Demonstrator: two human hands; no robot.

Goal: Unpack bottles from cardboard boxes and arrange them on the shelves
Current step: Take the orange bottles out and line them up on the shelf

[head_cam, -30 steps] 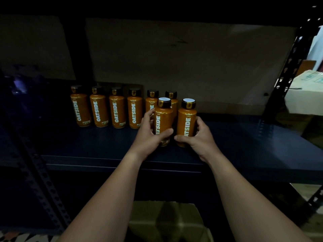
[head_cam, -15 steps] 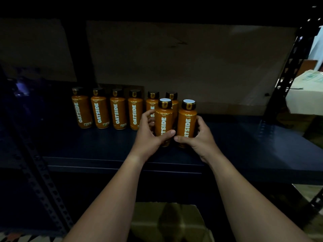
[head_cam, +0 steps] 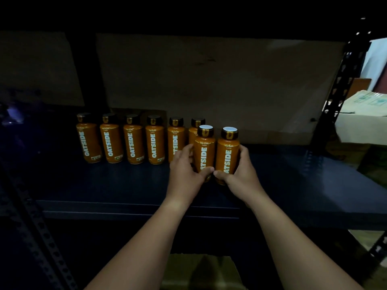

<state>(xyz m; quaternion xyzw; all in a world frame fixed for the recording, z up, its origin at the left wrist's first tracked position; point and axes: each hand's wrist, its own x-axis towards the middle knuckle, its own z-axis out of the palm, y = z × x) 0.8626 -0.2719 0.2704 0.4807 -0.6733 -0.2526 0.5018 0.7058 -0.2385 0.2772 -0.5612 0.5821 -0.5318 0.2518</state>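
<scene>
Several orange OATSIDE bottles with black caps stand in a row (head_cam: 134,143) along the back of a dark shelf (head_cam: 104,185). In front of the row's right end stand two more upright bottles side by side. My left hand (head_cam: 186,174) grips the left bottle (head_cam: 204,147) low on its body. The right bottle (head_cam: 228,149) is gripped the same way by my right hand (head_cam: 240,174). Both thumbs almost meet at the front. The bottoms of both bottles are hidden by my fingers.
A cardboard sheet (head_cam: 209,84) lines the back of the shelf. A black perforated upright (head_cam: 339,84) stands at the right, with a pale box (head_cam: 364,118) beyond it. An open cardboard box (head_cam: 201,273) sits below between my forearms. Bare shelf stretches right of the bottles.
Both hands have slid the two front bottles slightly further back on the shelf, closer to the row. The grips are unchanged.
</scene>
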